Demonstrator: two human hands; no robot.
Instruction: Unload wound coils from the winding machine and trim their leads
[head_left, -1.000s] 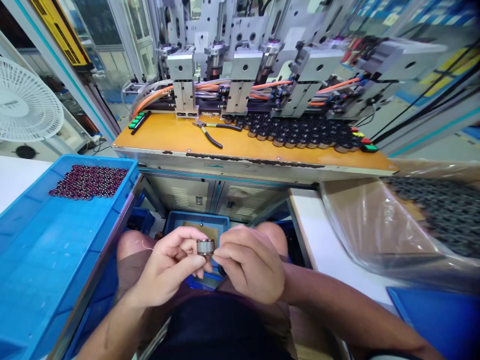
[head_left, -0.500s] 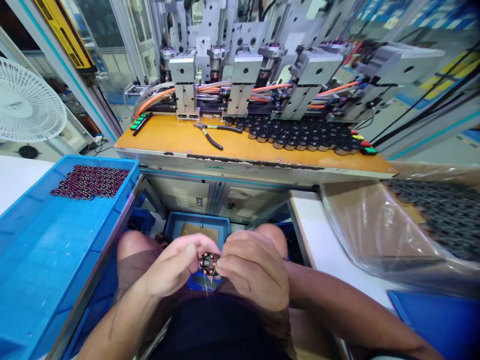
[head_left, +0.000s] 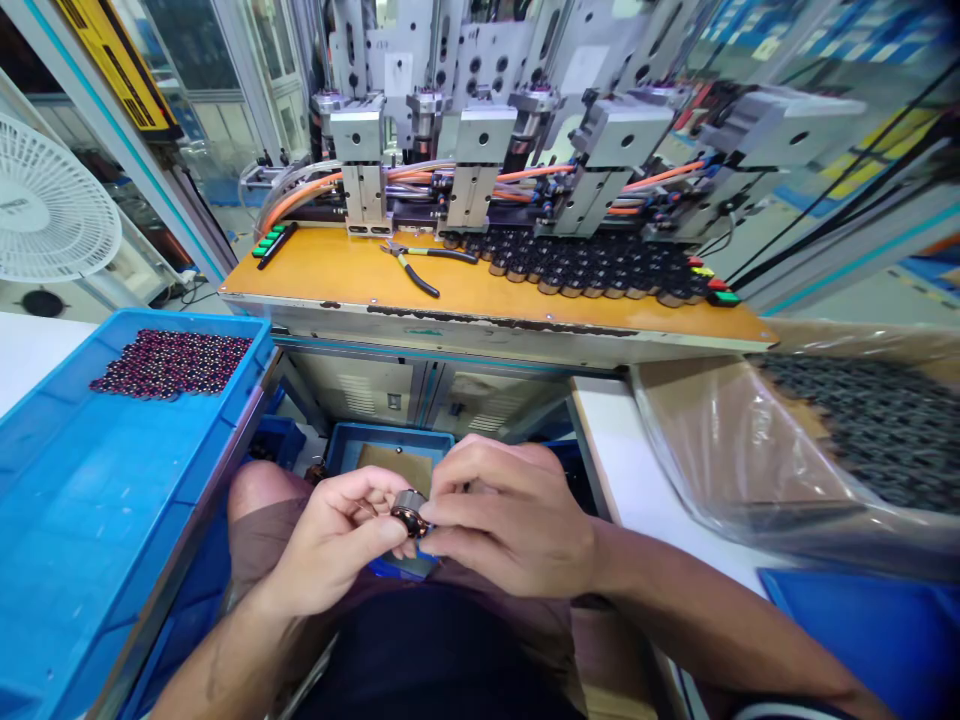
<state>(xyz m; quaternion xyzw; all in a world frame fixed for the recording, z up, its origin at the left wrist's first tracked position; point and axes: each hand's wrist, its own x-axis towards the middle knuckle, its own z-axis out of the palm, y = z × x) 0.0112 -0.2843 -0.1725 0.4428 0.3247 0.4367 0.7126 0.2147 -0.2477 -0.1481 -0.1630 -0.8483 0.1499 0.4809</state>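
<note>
Over my lap I hold a small motor stator (head_left: 409,510), a grey steel ring with copper windings and a black insulator. My left hand (head_left: 341,530) grips it between thumb and fingers on its left side. The fingertips of my right hand (head_left: 506,525) are pinched together against its right edge; whether they also hold a wire end is hidden. The stator lies tilted, its grey outer wall turned upward. Below the hands, part of a blue bin (head_left: 405,565) shows.
A blue tray (head_left: 67,500) with many wound stators (head_left: 176,362) stands left. On the machine's orange ledge (head_left: 315,270) lie pliers (head_left: 416,262) and rows of black parts (head_left: 592,262). At right is a plastic-lined box (head_left: 675,410) of dark parts. Another blue bin (head_left: 339,440) sits between my knees.
The stator has been turned: its open, wound face showed before, and now its grey side wall does. Both hands have shifted their grip around it. The fine wires hanging below no longer show clearly.
</note>
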